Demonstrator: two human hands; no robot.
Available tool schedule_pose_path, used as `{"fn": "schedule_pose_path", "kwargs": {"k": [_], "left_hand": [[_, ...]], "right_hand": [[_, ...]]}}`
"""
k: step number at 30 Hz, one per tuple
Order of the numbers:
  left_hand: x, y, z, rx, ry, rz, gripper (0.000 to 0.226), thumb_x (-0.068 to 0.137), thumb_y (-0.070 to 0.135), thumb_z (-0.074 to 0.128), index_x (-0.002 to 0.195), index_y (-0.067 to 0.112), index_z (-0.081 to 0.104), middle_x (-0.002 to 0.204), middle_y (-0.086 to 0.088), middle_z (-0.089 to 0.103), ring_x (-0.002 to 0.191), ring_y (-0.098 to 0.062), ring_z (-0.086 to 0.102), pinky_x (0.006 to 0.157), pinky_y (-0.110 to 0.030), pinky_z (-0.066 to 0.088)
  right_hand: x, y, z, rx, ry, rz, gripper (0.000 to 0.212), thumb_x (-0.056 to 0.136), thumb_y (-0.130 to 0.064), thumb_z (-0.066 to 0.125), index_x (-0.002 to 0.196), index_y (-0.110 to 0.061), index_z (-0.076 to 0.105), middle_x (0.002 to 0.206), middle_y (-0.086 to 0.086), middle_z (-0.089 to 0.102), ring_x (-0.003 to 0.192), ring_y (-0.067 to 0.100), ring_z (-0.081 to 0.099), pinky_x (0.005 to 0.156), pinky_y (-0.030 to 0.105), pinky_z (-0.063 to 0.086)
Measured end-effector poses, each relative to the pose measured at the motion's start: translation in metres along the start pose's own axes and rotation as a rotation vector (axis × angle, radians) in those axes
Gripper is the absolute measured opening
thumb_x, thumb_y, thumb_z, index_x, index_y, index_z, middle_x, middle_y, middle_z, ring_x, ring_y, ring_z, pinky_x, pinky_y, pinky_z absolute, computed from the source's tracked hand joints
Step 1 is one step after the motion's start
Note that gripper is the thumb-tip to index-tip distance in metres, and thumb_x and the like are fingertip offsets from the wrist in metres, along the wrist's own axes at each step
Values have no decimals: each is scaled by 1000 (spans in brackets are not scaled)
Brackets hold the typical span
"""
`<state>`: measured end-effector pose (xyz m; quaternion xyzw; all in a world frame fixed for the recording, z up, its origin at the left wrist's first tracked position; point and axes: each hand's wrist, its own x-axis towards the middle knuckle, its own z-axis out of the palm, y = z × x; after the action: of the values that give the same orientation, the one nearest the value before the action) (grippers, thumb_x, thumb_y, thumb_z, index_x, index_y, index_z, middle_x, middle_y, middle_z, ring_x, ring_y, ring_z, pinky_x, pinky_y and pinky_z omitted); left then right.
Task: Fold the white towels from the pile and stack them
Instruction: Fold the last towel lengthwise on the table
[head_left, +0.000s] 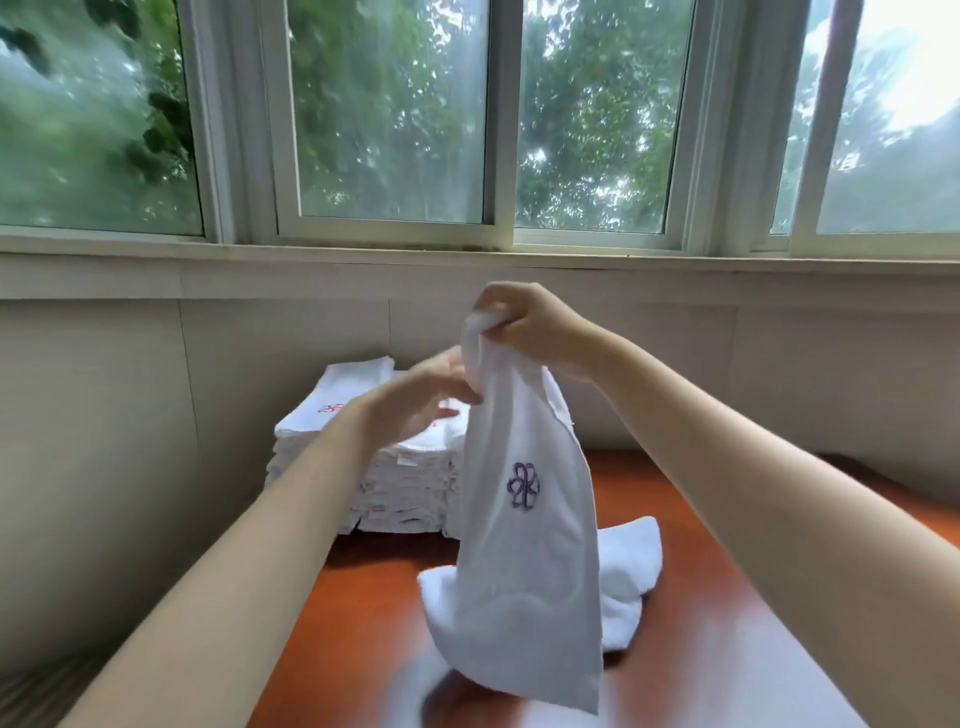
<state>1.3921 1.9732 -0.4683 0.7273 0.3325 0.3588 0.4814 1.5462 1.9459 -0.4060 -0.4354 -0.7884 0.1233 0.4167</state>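
Observation:
A white towel (524, 561) with a dark purple embroidered emblem hangs in the air over the table. My right hand (530, 325) grips its bunched top corner. My left hand (415, 400) is blurred, just left of the towel's upper edge, fingers partly curled and touching the cloth. The towel's lower end drapes down to a small heap of loose white towels (631, 566) on the table. A tall stack of folded white towels (384, 478), some with red emblems, stands behind my left hand at the table's far end.
The reddish-brown wooden table (727, 649) runs toward a beige wall under a wide window sill (467, 260). Bare table surface shows at the front and right. The floor lies to the left of the table.

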Motion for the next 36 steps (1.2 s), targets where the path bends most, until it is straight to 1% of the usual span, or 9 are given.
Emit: {"fn": "schedule_pose_path", "kwargs": {"k": [4,7,10,13,17,23,28,32,36], "left_hand": [[7,-17,35,-20,-294,-24,68,68,45,75,129,27,53,134,8,58,125,-9,51,108,-37,34],[13,-8,43,-5,-360,13,84,61,51,80,133,20,51,137,3,55,128,-14,49,112,-38,32],[18,4,39,-81,-383,21,72,56,48,86,117,16,62,118,0,67,111,-14,61,100,-27,45],[18,11,33,-97,-372,25,61,60,39,88,110,12,64,99,-1,71,91,-16,68,84,-28,53],[7,20,23,35,-292,-39,34,77,16,72,111,16,66,107,-6,71,97,-21,69,75,-30,55],[-25,50,-3,650,63,-178,13,77,19,79,87,14,72,90,-5,74,82,-21,71,68,-28,55],[-47,103,-9,1083,673,22,41,74,53,73,68,13,64,76,-10,63,71,-27,55,63,-32,39],[-75,121,-27,1099,853,372,46,84,44,68,52,14,55,55,-8,50,61,-30,50,56,-36,34],[-92,103,-48,1067,995,277,57,85,56,58,51,14,43,50,-1,43,57,-28,45,54,-32,31]], "right_hand": [[0,-15,-40,87,169,-76,34,87,10,44,93,-21,57,62,-5,43,36,-5,36,37,9,27],[2,-17,-85,-52,436,-139,29,90,4,49,99,-22,60,68,-8,49,50,-6,43,39,5,29],[0,-5,-131,-300,651,-166,16,94,-9,54,107,-14,63,88,2,62,70,10,54,49,7,36],[-7,14,-156,-434,725,-123,17,95,-17,55,110,-10,61,98,12,68,81,18,58,65,24,47],[-22,30,-158,-520,763,-58,18,98,-18,50,111,-8,58,92,14,68,80,26,64,64,32,52],[-50,25,-148,-617,805,-165,18,100,-18,45,103,-4,56,85,13,66,74,29,65,58,31,46],[-56,-2,-150,-514,956,-163,21,99,-16,45,110,-2,54,98,15,67,87,31,65,69,40,54],[-58,-12,-167,-428,1046,-73,24,99,-19,46,115,-3,52,107,15,66,97,31,64,76,38,53],[-60,-6,-176,-406,1067,-3,21,97,-19,47,112,-5,52,107,16,66,98,31,63,72,34,48]]}}
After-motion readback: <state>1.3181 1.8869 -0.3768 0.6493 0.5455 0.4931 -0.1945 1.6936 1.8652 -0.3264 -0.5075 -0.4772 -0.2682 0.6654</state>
